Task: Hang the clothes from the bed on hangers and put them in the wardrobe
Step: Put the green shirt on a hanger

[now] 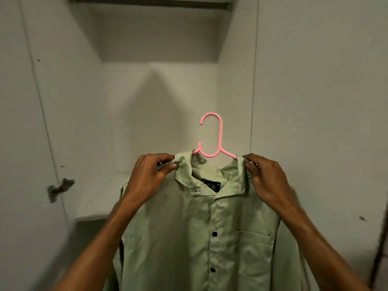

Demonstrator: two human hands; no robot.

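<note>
At my far left stands the pale wardrobe door [25,122], with a dark fitting [60,189] on its edge, too blurred for me to tell what it is. Just inside, low on the left, a pale shelf [98,202] juts into the wardrobe [159,91], whose back wall carries a soft shadow. A dark rail [151,1] runs across the very top of the opening.

My left hand [151,171] is raised in front of me, thumb and curled fingers pinching the left shoulder of the light green shirt [189,238], right where the fabric meets the left arm of the pink hanger [212,141]. The hanger sits inside the shirt's neck, its hook upright and free in the air, well below the rail and touching nothing. The shirt hangs down from the hanger between my forearms, in front of the open wardrobe, its front facing me. The collar lies open, with a dark label [210,184] showing inside the neck. Dark buttons [214,234] run down the closed front, and a chest pocket [255,246] sits to the right of them.

My right hand [262,177] mirrors the left, fingers curled and pinching the shirt's right shoulder at the end of the hanger's right arm. Beyond it is the wardrobe's right panel [315,101], plain apart from a small dark mark [362,218].
</note>
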